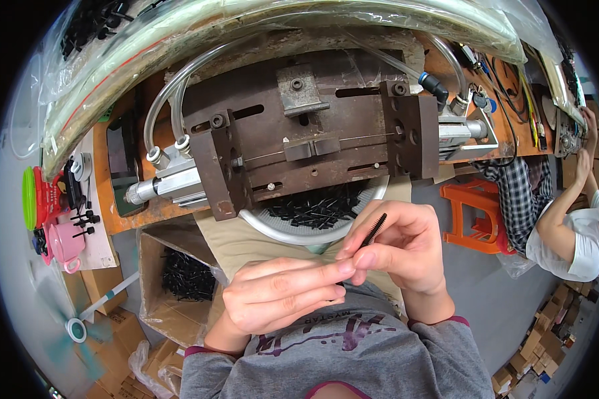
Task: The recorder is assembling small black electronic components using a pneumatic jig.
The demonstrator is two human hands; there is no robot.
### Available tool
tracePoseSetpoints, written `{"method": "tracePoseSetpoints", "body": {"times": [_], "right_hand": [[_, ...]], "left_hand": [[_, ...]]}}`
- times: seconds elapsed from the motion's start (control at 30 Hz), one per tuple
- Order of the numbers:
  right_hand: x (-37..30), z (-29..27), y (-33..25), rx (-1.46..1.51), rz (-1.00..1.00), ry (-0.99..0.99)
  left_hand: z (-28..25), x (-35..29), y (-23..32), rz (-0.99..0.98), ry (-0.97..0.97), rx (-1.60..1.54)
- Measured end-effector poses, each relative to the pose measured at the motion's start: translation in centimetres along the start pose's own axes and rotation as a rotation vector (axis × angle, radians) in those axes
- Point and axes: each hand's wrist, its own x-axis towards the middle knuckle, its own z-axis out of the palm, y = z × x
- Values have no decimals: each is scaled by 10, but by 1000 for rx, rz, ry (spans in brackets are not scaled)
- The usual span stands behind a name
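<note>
While pinched between both hands above the lap, small black brush (373, 229) tilted up to the right, bristled tip free, lower end lost among fingertips. Right hand (399, 249) clamped on the stem, thumb and forefinger closed together around it. Left hand (283, 292) reaching in from the left, fingers laid flat and together, tips pressed to the brush's lower end against the right thumb. Just beyond the hands, white round tray (293, 229) heaped with more black brush pieces, resting at the bench edge. Above that, rusty metal fixture (306, 143) with blocks, bolts and a thin rod, flanked by air cylinders and clear hoses. Down to the left, open cardboard box (180, 272) holding further black pieces. Far left, pink cup (65, 245). To the right, orange stool (476, 213) and another person (572, 233), arm raised toward the bench, well apart.
</note>
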Motion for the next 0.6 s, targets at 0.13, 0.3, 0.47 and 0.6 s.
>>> {"method": "tracePoseSetpoints", "body": {"times": [0.13,0.3,0.47,0.6], "right_hand": [[2,0,-4,34,16,25],[3,1,-2,-20,2,19],[4,-6,-1,-98,17,-55],[5,1,-3,29,10,8]], "left_hand": [[-1,1,2,-17,-12,-3],[0,1,1,-19,5,-1],[5,-3,-2,-23,35,-38],[2,-4,-1,-54,31,-93]]}}
